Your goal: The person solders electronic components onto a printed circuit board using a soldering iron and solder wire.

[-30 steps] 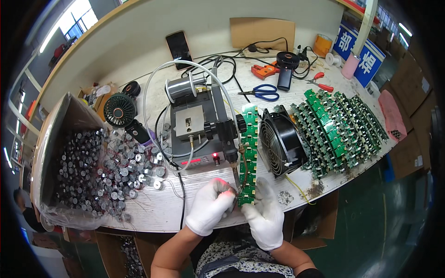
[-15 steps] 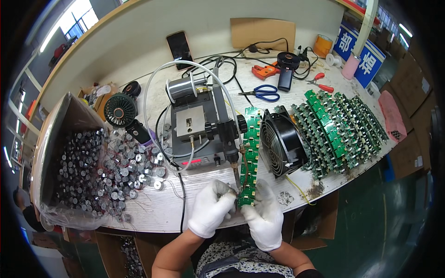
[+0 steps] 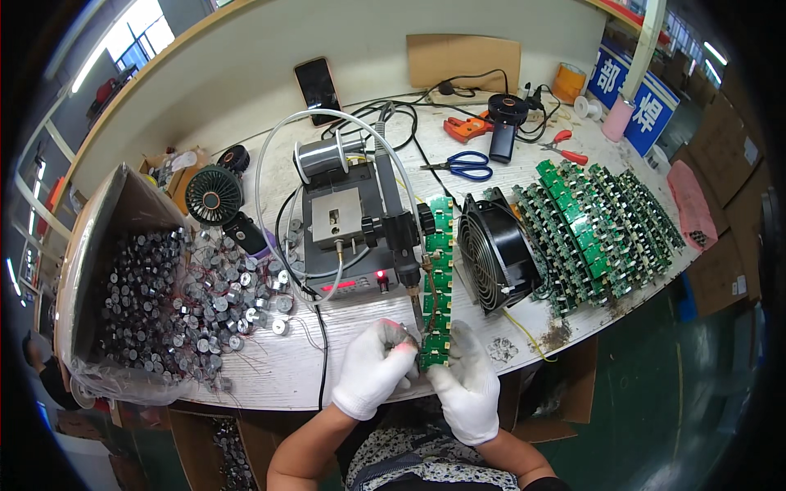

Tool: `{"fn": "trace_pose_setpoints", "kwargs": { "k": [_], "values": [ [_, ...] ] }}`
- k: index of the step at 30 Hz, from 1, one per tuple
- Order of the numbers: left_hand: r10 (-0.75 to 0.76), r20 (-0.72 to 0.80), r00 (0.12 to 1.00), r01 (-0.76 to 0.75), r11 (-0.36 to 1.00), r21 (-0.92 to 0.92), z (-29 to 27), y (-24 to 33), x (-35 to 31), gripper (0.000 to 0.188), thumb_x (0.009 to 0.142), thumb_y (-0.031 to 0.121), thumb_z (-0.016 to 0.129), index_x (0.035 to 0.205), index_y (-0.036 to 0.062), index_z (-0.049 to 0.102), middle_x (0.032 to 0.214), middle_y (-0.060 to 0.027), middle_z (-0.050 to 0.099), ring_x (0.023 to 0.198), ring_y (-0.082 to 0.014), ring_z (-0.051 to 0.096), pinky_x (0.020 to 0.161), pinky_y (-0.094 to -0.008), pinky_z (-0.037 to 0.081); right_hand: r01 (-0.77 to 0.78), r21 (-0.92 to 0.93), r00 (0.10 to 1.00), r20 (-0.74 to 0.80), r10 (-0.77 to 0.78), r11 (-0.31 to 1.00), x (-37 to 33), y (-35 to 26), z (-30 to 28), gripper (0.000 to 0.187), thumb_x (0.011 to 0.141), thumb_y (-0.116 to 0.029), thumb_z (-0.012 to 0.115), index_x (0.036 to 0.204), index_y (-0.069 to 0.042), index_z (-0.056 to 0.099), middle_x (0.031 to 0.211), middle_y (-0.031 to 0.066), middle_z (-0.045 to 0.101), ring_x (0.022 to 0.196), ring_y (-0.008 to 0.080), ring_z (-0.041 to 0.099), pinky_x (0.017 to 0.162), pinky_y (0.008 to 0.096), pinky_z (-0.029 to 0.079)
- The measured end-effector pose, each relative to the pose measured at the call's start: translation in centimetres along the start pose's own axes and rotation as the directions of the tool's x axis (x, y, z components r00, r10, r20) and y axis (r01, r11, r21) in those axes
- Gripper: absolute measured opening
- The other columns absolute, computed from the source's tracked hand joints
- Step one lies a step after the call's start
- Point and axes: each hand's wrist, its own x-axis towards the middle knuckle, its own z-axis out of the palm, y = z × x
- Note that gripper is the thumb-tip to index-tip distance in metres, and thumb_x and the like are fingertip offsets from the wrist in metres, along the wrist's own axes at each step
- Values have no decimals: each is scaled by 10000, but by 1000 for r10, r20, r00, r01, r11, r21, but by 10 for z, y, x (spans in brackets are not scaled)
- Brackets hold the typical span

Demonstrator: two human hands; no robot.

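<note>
right grip holds one board strip beside one fan; left grip: can't tell.

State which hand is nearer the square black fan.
Right. The right hand is just below the fan in the view, by the green board strip's right edge; the left hand is farther off, left of the strip.

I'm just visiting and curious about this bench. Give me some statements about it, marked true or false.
1. The left hand and right hand wear white gloves. True.
2. The black fan stands left of the long green circuit board. False: the black fan is right of the long green circuit board.
3. The scissors have blue handles. True.
4. The phone lies flat. False: the phone leans against the back panel.
</note>
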Motion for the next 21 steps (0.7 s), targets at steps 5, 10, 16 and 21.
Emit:
{"fn": "trace_pose_setpoints", "kwargs": {
  "k": [5, 10, 16, 21],
  "values": [
    [15, -6, 1000, -15, 999, 28, 0, 3, 0, 146, 867, 90, 590, 920, -37, 543, 802, -90, 619, 601, -120, 615, 493, -250, 509, 2, -1, 1000, 10, -2, 1000, -1, 3, -1, 568, 873, 118, 493, 1412, 59, 324, 1223, 111, 550, 1062, 163, 569, 951, 293, 450],
    [52, -8, 999, -51, 997, 64, -1, 7, 1, 128, 846, 63, 605, 900, -40, 551, 758, -75, 625, 577, -99, 599, 500, -246, 501, 23, -26, 999, 23, -23, 999, -1, 3, -1, 578, 867, 125, 492, 1415, 58, 322, 1274, 125, 535, 1108, 173, 564, 967, 293, 445],
    [84, 0, 996, -84, 988, 132, -1, 11, 0, 137, 820, 61, 625, 895, -36, 566, 732, -60, 630, 588, -92, 599, 529, -248, 491, 54, 0, 998, 36, -54, 999, -1, 5, -3, 589, 865, 125, 498, 1423, 56, 321, 1279, 124, 530, 1117, 175, 558, 972, 298, 442],
    [137, -6, 991, -134, 976, 174, -2, 7, 2, 128, 810, 66, 634, 871, -30, 576, 729, -60, 637, 607, -90, 603, 562, -250, 500, 41, -43, 999, 3, -40, 998, -3, 4, -2, 580, 867, 118, 504, 1417, 51, 333, 1266, 115, 536, 1107, 170, 561, 957, 299, 448]
  ]
}}
